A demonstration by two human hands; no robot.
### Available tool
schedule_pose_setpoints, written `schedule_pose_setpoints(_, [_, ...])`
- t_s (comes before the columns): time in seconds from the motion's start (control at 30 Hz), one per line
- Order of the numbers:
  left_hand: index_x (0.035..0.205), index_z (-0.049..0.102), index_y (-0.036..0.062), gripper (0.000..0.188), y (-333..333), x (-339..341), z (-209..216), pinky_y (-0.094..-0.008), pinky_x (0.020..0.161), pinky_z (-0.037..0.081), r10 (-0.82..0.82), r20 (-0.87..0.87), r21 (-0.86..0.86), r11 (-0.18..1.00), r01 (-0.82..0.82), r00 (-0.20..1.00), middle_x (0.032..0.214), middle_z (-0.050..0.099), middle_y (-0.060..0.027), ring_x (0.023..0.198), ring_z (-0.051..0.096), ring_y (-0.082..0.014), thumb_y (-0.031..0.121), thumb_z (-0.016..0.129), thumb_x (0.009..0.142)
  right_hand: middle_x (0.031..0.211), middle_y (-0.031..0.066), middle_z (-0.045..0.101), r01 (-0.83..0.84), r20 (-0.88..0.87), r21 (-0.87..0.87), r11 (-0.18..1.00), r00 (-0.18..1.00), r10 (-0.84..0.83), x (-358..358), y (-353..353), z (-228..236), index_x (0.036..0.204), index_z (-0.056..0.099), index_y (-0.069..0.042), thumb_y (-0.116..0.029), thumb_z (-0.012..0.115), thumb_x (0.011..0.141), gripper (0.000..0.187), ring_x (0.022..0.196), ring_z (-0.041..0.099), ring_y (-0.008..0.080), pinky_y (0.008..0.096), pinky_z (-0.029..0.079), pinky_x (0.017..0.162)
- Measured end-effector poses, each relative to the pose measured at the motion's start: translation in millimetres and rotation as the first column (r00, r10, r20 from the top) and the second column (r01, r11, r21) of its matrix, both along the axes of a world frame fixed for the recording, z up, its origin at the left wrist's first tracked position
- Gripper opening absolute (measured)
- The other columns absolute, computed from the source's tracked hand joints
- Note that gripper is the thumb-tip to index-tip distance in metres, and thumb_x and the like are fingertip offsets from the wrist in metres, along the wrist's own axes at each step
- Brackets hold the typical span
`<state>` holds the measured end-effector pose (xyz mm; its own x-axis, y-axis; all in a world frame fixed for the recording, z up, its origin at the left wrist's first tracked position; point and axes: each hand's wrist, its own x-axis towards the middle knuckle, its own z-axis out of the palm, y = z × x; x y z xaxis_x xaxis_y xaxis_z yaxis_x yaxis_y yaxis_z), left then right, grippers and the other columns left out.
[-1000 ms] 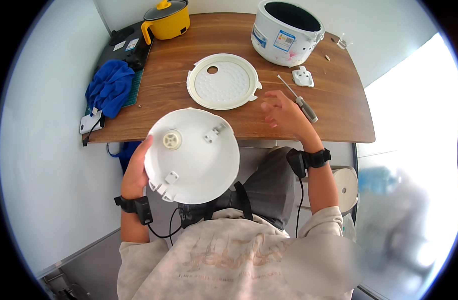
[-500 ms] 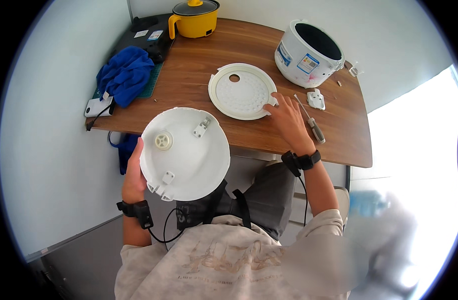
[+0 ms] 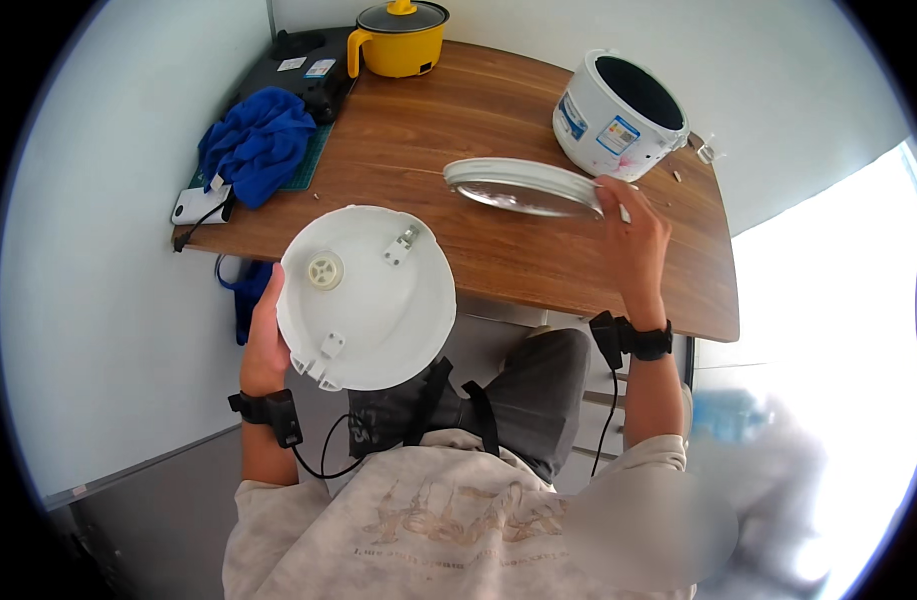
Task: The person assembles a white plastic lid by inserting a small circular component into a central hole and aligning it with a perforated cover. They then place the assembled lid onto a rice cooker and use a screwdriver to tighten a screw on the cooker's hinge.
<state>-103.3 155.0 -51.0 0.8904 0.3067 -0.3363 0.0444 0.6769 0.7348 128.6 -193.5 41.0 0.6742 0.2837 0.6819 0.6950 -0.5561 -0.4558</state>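
Note:
My left hand (image 3: 266, 340) grips the left edge of a round white rice cooker lid shell (image 3: 379, 300). The shell's hollow side faces up, showing a cream round valve piece, two small white brackets and a hinge tab at its lower left rim. Pinched by its right rim, a round inner lid plate (image 3: 524, 175) hangs tilted above the table from my right hand (image 3: 637, 235). A shiny metal face shows on the plate's underside. Behind the plate stands the white rice cooker body (image 3: 604, 145), its dark inside open. The screwdriver and small white part seen before are hidden now.
The brown wooden table (image 3: 399, 150) carries a yellow pot (image 3: 401, 50) at the back. On its left lie a blue cloth (image 3: 259, 145), a black case (image 3: 324, 90), a green mat (image 3: 307, 170) and a white power bank (image 3: 199, 206). Small bits lie near the right edge.
My right hand has lifted the inner lid plate off the table and tipped it up, moving right. The lid shell in my left hand has barely shifted.

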Motion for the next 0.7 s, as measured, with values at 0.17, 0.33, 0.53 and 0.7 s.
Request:
schedule_pose_setpoints(0.17, [0.145,0.049,0.0027,0.059,-3.7,6.3,3.7,-0.0362,0.105,0.047,-0.009,-0.029,0.033,0.999,0.010,1.000,0.139,0.060,-0.0113,0.125,0.059,-0.0220,0.046,0.050,0.105,0.090,0.0148,0.073,0.135,-0.224,0.066,0.989,0.968,-0.117,2.3,-33.9,18.4,0.107,0.070,-0.002,-0.015,0.064,0.099,0.017,0.080,0.068,0.0223,0.0334,0.053,0.075])
schedule_pose_setpoints(0.33, [0.144,0.050,0.0012,0.060,-6.8,27.2,2.2,-0.0363,0.105,0.047,-0.074,-0.037,0.076,0.994,0.077,0.997,0.138,0.060,-0.0127,0.125,0.059,-0.0222,0.047,0.053,0.104,0.091,0.0064,0.071,0.140,-0.318,0.174,0.975,0.945,-0.079,2.2,-64.7,28.4,0.114,0.070,-0.001,-0.020,0.059,0.104,0.024,0.082,0.064,0.0129,0.0303,0.054,0.073])
schedule_pose_setpoints(0.53, [0.143,0.051,-0.0003,0.063,-24.6,51.2,13.4,-0.0360,0.104,0.048,-0.224,0.001,0.074,0.972,0.224,0.974,0.138,0.061,-0.0142,0.125,0.059,-0.0218,0.048,0.055,0.103,0.091,0.0009,0.067,0.048,-0.524,0.363,0.931,0.836,0.161,-24.9,-76.6,45.1,0.117,0.069,-0.004,-0.022,0.054,0.106,0.026,0.082,0.063,0.0087,0.0269,0.057,0.074])
schedule_pose_setpoints(0.7, [0.144,0.050,-0.0001,0.061,-69.9,80.3,22.1,-0.0346,0.103,0.049,-0.366,0.029,0.064,0.929,0.364,0.930,0.137,0.061,-0.0129,0.123,0.061,-0.0205,0.047,0.051,0.105,0.090,-0.0019,0.067,-0.087,-0.722,0.307,0.948,0.627,0.292,-7.7,-70.5,23.0,0.114,0.070,-0.002,-0.019,0.056,0.105,0.023,0.079,0.062,0.0043,0.0213,0.054,0.066])
